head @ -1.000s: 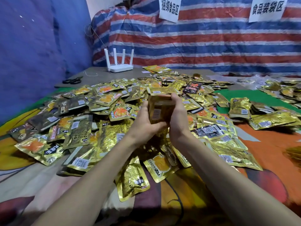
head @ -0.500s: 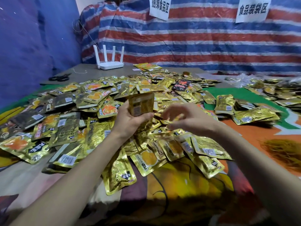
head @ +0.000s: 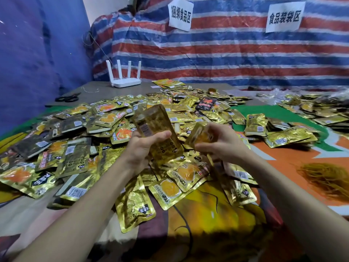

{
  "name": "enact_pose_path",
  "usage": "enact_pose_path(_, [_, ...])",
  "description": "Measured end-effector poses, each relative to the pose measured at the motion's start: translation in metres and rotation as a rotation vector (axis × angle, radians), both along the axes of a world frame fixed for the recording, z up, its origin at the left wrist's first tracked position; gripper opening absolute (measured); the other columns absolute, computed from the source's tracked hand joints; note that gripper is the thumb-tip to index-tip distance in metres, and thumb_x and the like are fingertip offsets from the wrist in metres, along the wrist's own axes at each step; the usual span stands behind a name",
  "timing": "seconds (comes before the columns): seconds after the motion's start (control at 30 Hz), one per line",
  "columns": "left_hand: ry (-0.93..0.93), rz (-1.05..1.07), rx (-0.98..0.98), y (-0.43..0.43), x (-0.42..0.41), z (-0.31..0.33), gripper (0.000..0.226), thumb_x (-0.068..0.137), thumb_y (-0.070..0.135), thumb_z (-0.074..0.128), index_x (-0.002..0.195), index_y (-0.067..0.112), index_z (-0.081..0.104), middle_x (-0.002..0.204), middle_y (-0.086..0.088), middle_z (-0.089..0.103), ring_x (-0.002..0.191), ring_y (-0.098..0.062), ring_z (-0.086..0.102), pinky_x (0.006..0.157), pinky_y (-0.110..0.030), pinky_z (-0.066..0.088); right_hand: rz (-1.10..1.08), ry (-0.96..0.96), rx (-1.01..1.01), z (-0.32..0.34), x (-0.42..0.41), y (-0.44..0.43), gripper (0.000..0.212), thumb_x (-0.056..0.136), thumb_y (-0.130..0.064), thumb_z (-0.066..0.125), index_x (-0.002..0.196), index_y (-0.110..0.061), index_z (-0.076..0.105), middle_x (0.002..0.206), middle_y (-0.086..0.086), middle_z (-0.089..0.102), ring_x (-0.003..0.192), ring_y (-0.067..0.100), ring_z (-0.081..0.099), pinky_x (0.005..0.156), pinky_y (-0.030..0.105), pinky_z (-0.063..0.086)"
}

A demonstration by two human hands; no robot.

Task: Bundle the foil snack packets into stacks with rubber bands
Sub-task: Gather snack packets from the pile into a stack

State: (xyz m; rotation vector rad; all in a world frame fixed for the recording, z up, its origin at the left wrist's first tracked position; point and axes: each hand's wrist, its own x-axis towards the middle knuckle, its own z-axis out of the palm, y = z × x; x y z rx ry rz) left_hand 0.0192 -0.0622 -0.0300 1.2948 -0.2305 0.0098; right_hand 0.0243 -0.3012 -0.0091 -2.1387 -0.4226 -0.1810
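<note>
A wide heap of loose gold foil snack packets (head: 105, 129) covers the middle of the table. My left hand (head: 141, 148) grips a small stack of packets (head: 156, 127), held upright above the heap. My right hand (head: 222, 142) holds a single gold packet (head: 198, 135) just right of that stack, a small gap apart. A pile of tan rubber bands (head: 326, 176) lies on the cloth at the right. Finished-looking stacks (head: 256, 123) sit further right on the green patch.
A white router (head: 125, 82) stands at the back left with black scissors (head: 68, 98) beside it. A striped tarp with two paper signs (head: 180, 16) hangs behind. More packets (head: 311, 106) lie at the far right. A colourful cloth (head: 207, 214) covers the table's near part.
My right hand left the stack, reached into the heap and lifted one packet up beside it. My left hand kept the stack and tilted it. The camera shifted left.
</note>
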Motion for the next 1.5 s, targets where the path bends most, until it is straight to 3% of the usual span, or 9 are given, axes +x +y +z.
enact_pose_path(0.1, [0.052,-0.098,-0.018,-0.006,-0.002,0.000,0.060,0.073,0.007,0.080,0.126,-0.010,0.059,0.120,-0.024,0.068,0.110,-0.039,0.066,0.093,-0.058,0.055,-0.102,-0.063,0.346,0.004,0.006,0.018,0.015,0.090,-0.013,0.073,0.099,-0.023,0.067,0.092,-0.001,0.073,0.079,0.008,0.071,0.059,0.019,0.055])
enact_pose_path(0.23, [-0.044,-0.077,-0.027,-0.013,0.000,-0.005,0.026,0.070,0.009,0.075,0.096,0.010,0.076,0.094,-0.012,0.077,0.085,-0.027,0.075,0.069,-0.040,0.062,-0.054,0.054,0.643,0.011,0.008,0.056,0.013,0.101,-0.014,0.056,0.102,-0.019,0.068,0.100,0.005,0.074,0.094,0.021,0.071,0.071,0.037,0.058])
enact_pose_path(0.37, [-0.245,0.088,-0.058,-0.016,0.003,-0.002,0.043,0.068,0.003,0.079,0.109,0.010,0.065,0.096,-0.005,0.077,0.087,-0.020,0.075,0.071,-0.030,0.060,0.026,0.033,0.831,0.016,0.001,0.102,0.047,0.094,-0.041,0.042,0.112,-0.006,0.067,0.112,0.015,0.070,0.103,0.023,0.066,0.083,0.033,0.057])
enact_pose_path(0.57, [-0.247,0.226,0.109,-0.016,0.006,-0.007,0.072,0.065,-0.012,0.077,0.128,0.001,0.044,0.102,-0.004,0.066,0.086,-0.008,0.069,0.082,-0.028,0.054,-0.171,-0.052,0.616,-0.012,-0.002,0.138,0.045,0.105,-0.049,0.032,0.100,-0.020,0.066,0.111,0.008,0.061,0.116,0.028,0.055,0.106,0.051,0.043])
enact_pose_path(0.73, [-0.358,0.335,0.274,-0.013,0.011,-0.007,0.044,0.066,-0.010,0.084,0.104,0.000,0.065,0.086,0.002,0.071,0.073,0.001,0.068,0.066,-0.015,0.051,-0.054,-0.076,0.871,-0.009,0.000,0.130,0.050,0.092,-0.056,0.053,0.103,-0.009,0.066,0.081,-0.013,0.071,0.076,0.002,0.068,0.068,0.023,0.057])
enact_pose_path(1.0, [-0.340,0.129,0.368,-0.004,0.008,-0.011,0.052,0.048,0.034,0.085,0.094,0.022,0.064,0.088,0.000,0.069,0.083,-0.014,0.068,0.076,-0.033,0.055,-0.184,0.235,0.865,-0.006,0.000,0.131,0.043,0.071,-0.049,0.060,0.082,-0.009,0.070,0.072,0.001,0.067,0.054,0.006,0.061,0.046,0.017,0.046])
enact_pose_path(1.2, [-0.391,0.164,0.459,-0.009,0.006,-0.011,0.047,0.061,0.026,0.084,0.103,0.018,0.066,0.094,0.001,0.072,0.085,-0.002,0.071,0.075,-0.018,0.054,-0.103,0.208,0.758,-0.002,-0.004,0.114,0.067,0.087,-0.059,0.055,0.117,0.000,0.062,0.106,0.014,0.070,0.086,0.011,0.067,0.069,0.022,0.054])
enact_pose_path(1.3, [-0.381,0.199,0.482,-0.009,0.004,-0.012,0.043,0.069,0.014,0.091,0.106,0.012,0.069,0.097,-0.001,0.075,0.088,-0.007,0.072,0.078,-0.020,0.056,-0.175,0.103,0.563,0.006,-0.008,0.086,0.042,0.095,-0.049,0.059,0.110,-0.011,0.066,0.109,0.004,0.070,0.102,0.018,0.065,0.079,0.033,0.050])
enact_pose_path(1.5, [-0.364,0.223,0.432,-0.011,-0.003,-0.010,0.026,0.068,0.020,0.082,0.092,0.021,0.071,0.089,0.011,0.074,0.081,0.000,0.073,0.071,-0.012,0.055,-0.295,-0.078,-0.047,0.025,-0.024,0.005,0.011,0.092,-0.024,0.069,0.097,-0.016,0.074,0.085,-0.004,0.070,0.077,0.007,0.064,0.062,0.022,0.054])
